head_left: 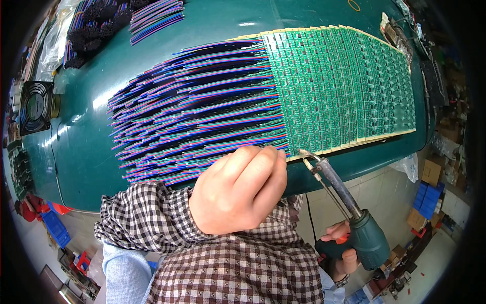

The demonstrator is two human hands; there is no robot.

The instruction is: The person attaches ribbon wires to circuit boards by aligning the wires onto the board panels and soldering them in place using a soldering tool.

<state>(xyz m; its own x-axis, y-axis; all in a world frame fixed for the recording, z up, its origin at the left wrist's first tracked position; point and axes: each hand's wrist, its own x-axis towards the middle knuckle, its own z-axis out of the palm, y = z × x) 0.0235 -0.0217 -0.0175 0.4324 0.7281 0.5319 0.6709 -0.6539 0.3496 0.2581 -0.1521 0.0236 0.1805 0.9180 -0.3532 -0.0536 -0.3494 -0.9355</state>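
My left hand [238, 195] is closed with the fingers bent over the near end of a row of multicoloured ribbon wires [228, 104]; its fingertips pinch at a wire beside the board edge, partly hidden by the hand. The wires run left from a fanned stack of green circuit boards [349, 83]. In my right hand [344, 248] is a green-bodied soldering gun [369, 238], gripped by its handle. Its bent metal tip and the thin solder feed tube [326, 187] beside it reach the boards' near corner, just right of my left fingers.
Bundles of ribbon wires [157, 20] lie at the far left of the green table [86, 157]. A black fan [36, 107] stands at the left edge. Tools and a dark case [397, 35] sit at the far right. Blue bins [428, 197] and cardboard boxes are beyond the right side.
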